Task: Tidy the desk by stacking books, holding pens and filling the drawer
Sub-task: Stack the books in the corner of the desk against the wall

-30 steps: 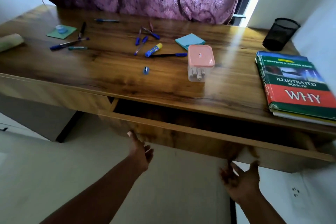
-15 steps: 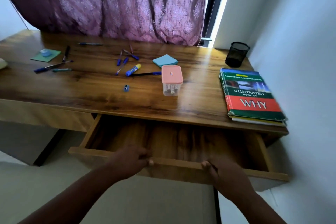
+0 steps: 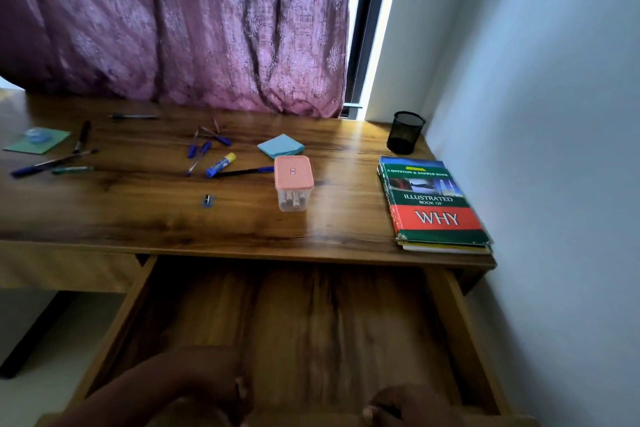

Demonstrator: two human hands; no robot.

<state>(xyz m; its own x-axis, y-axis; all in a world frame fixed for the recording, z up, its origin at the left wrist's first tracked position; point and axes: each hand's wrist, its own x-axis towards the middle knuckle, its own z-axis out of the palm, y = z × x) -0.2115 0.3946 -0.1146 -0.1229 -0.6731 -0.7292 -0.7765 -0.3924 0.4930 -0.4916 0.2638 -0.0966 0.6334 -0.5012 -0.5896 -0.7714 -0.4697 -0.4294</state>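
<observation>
The wooden desk's drawer (image 3: 464, 333) stands pulled far out, its inside bare. My left hand (image 3: 204, 388) and my right hand (image 3: 401, 407) both grip the drawer's front edge at the bottom of the view, fingers curled over it. A stack of books (image 3: 433, 204) with "WHY" on top lies at the desk's right end. Behind the stack stands a black mesh pen holder (image 3: 405, 132). Several pens (image 3: 204, 152) and a glue stick (image 3: 221, 165) lie scattered mid-desk, and more pens (image 3: 52, 163) lie at the left.
A clear box with a pink lid (image 3: 293, 184) stands near the desk's front, a blue sticky-note pad (image 3: 281, 146) behind it. A small blue sharpener (image 3: 207, 200) lies alone. A green pad with a tape roll (image 3: 36, 140) is far left. A white wall closes the right side.
Both hands took hold of the drawer front and pulled it from slightly open to far out. The view has moved closer and to the right.
</observation>
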